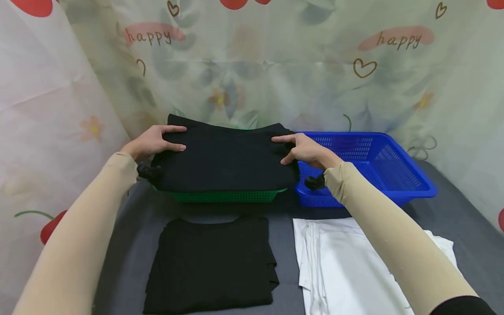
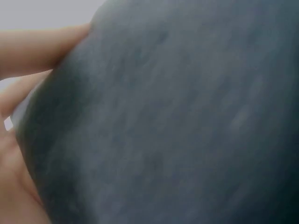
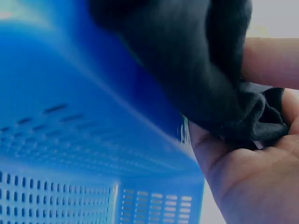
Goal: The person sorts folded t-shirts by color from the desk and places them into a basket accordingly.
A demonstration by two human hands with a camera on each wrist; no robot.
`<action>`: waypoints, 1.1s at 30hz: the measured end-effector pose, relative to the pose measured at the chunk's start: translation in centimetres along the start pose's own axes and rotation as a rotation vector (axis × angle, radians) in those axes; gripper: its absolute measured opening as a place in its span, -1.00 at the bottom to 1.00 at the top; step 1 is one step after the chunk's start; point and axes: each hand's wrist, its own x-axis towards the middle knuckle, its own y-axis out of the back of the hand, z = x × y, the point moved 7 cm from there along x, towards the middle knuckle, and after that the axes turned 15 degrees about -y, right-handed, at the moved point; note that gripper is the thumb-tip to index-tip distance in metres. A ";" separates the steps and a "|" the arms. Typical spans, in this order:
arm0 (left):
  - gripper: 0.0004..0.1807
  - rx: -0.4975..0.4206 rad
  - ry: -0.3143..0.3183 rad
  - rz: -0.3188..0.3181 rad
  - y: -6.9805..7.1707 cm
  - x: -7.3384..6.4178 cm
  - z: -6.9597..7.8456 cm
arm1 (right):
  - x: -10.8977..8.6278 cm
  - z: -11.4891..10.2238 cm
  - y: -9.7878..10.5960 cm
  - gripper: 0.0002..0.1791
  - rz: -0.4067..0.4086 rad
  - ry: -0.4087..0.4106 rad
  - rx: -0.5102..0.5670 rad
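Observation:
A folded black shirt (image 1: pixel 228 159) lies spread over the green basket (image 1: pixel 224 197), hiding most of it. My left hand (image 1: pixel 153 142) grips the shirt's left edge, thumb and index finger on top; the cloth fills most of the left wrist view. At the opposite edge, my right hand (image 1: pixel 309 151) holds the cloth. In the right wrist view, bunched black fabric (image 3: pixel 257 114) sits between its thumb and fingers. Closer to me, a second folded black shirt (image 1: pixel 212 267) lies on the table.
A blue basket (image 1: pixel 409 175) with slotted walls stands just right of the green one. Folded white clothing (image 1: pixel 350 267) lies in front of it, partly behind my right forearm. The grey tabletop (image 1: pixel 130 245) runs back to a printed curtain (image 1: pixel 267 78).

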 end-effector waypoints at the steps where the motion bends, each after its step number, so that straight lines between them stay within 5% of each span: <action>1: -0.17 0.017 0.006 0.004 0.2 0.1 0.0 | 0.0 -0.2 -0.2 -0.14 0.001 -0.002 -0.019; 12: -0.06 0.120 0.026 -0.045 0.6 0.6 0.4 | 1.0 -2.5 -2.2 -0.12 0.079 0.036 -0.200; 18: 0.00 0.210 0.090 -0.229 -0.9 0.6 0.8 | 1.3 -3.3 -2.8 -0.07 0.073 0.008 -0.304; 22: -0.10 0.291 0.104 -0.284 -2.1 0.2 2.1 | 1.2 -3.6 -2.7 -0.18 0.140 -0.015 -0.519; 26: -0.20 0.319 0.015 -0.183 -3.0 -0.8 4.6 | -0.1 -3.9 -2.1 -0.32 0.223 -0.029 -0.605; 29: -0.27 0.256 -0.053 -0.055 -3.5 -2.7 7.0 | -2.3 -4.1 -1.6 -0.41 0.257 -0.005 -0.477; 33: -0.32 0.141 -0.106 0.109 -4.7 -7.0 9.6 | -6.2 -4.1 -1.6 -0.51 0.284 0.040 -0.271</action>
